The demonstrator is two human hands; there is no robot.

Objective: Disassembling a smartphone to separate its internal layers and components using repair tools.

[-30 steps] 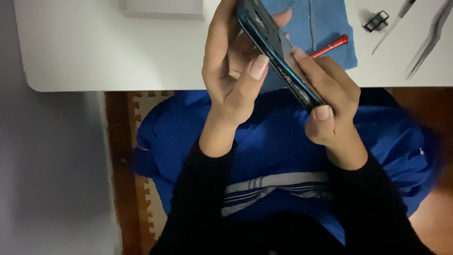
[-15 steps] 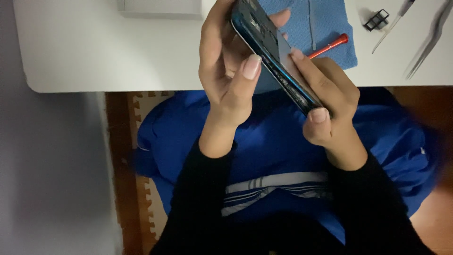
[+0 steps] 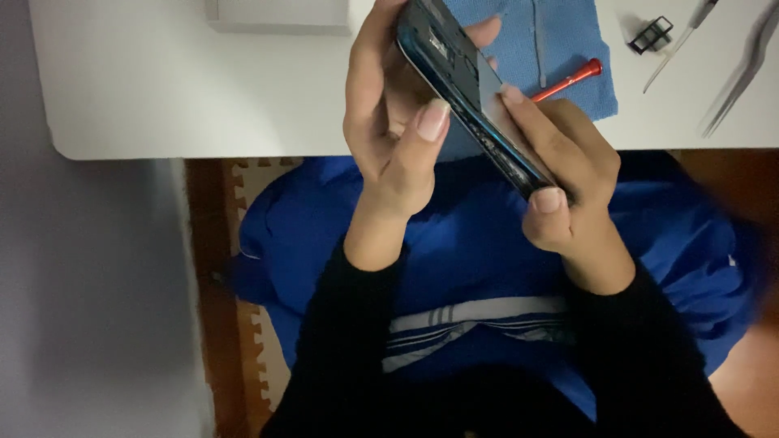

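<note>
Above the lap, a phone [image 3: 475,101] with its back off is sitting tilted between both hands, probably so its thin edge faces up. Left hand [image 3: 389,122] is curling around its 9 o'clock side, thumb pressing the edge. Right hand [image 3: 564,174] is gripping the low end at 4 o'clock, fingers closed on it. At 1 o'clock, a red screwdriver [image 3: 568,79] is lying on a blue cloth [image 3: 560,40] on the white table [image 3: 162,89], tweezers [image 3: 742,69] at 2 o'clock.
</note>
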